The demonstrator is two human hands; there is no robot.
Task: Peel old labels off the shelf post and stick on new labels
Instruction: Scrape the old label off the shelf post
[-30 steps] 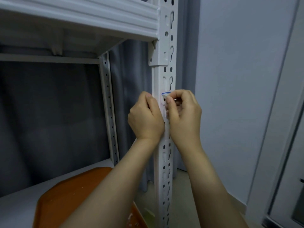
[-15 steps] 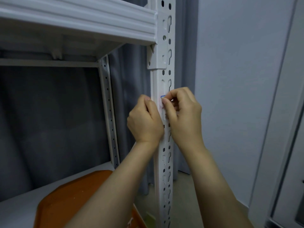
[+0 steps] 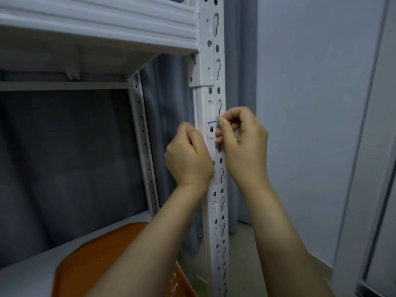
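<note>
In the head view, a white perforated shelf post [image 3: 215,211] runs upright through the middle. A small label [image 3: 211,123] with a blue top edge sits on its front face, just above centre. The right hand [image 3: 242,146], at 3 o'clock of the label, pinches the label's right edge between thumb and forefinger. The left hand [image 3: 188,161], at 7 o'clock of the label, is curled against the post's left side, thumb up; whether it grasps anything cannot be told. An orange tray [image 3: 96,258] lies on the lower shelf at 7 o'clock of the frame.
</note>
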